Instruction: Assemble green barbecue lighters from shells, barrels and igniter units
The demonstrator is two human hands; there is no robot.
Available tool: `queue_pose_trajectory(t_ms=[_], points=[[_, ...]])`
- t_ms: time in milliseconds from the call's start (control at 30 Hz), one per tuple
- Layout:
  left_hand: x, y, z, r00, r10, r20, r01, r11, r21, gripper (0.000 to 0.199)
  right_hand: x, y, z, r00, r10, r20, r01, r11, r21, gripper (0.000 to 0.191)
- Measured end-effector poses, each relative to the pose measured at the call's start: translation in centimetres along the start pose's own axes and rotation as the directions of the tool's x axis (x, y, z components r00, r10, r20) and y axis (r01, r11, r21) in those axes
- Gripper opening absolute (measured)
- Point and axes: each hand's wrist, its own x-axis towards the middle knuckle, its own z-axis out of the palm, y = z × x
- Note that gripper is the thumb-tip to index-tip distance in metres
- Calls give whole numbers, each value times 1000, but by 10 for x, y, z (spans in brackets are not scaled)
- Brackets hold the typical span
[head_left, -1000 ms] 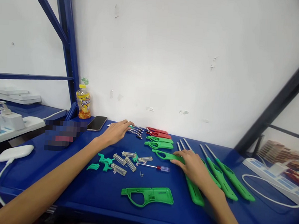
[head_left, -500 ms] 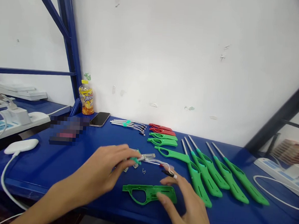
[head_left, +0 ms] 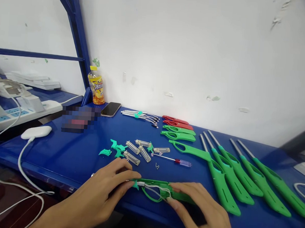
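Note:
A green lighter half-shell point(head_left: 155, 181), hollow side up, lies near the table's front edge. My left hand point(head_left: 109, 187) pinches a lighter nozzle tube at its teal collar point(head_left: 136, 185), over the shell's left end. Most of the tube is hidden under this hand. Thin wires point(head_left: 163, 188) run from the tube along the shell to my right hand point(head_left: 201, 206). Its thumb and forefinger close on the wire ends above the shell's handle; the igniter there is hidden. Behind my hands lie several clear fuel tanks point(head_left: 145, 153), teal triggers point(head_left: 119, 148), small screws point(head_left: 157, 166) and a screwdriver point(head_left: 183, 162).
Several green lighters with metal tubes point(head_left: 222, 187) lie on the right. Green shells point(head_left: 179, 135) and red shells point(head_left: 176, 123) sit near the wall, beside several nozzle tubes point(head_left: 134, 115). A phone point(head_left: 111, 109), a bottle point(head_left: 96, 86) and a white charger with cable point(head_left: 36, 132) are left.
Both hands have brought the nozzle tube and wires down onto the green half-shell. My right fingers have closed at the wires. The view has shifted, showing the tanks and triggers.

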Motion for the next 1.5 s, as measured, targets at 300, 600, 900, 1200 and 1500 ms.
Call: queue_pose_trajectory(t_ms=[300, 600, 900, 1200, 1500], points=[[-6, -4, 1, 1000, -5, -2, 5, 1000, -18, 24, -1, 7, 1, 992, -51, 114, 67, 987, -143, 27], [-2, -9, 2, 1000, -19, 2, 19, 999, -45, 32, -5, 9, 2, 990, -67, 124, 89, 979, -184, 32], [-1, -8, -1, 999, -28, 17, 30, 994, -104, 34, -2, 6, 4, 994, -40, 104, 53, 991, -122, 23], [0, -6, 0, 998, 57, -13, -58, 998, -25, 46, 0, 1, 2, 995, -59, 77, 67, 993, -97, 20], [1, -4, 2, 998, 64, -19, -65, 997, -52, 41, -2, 0, 2, 996, -65, 68, 70, 994, -86, 21]])
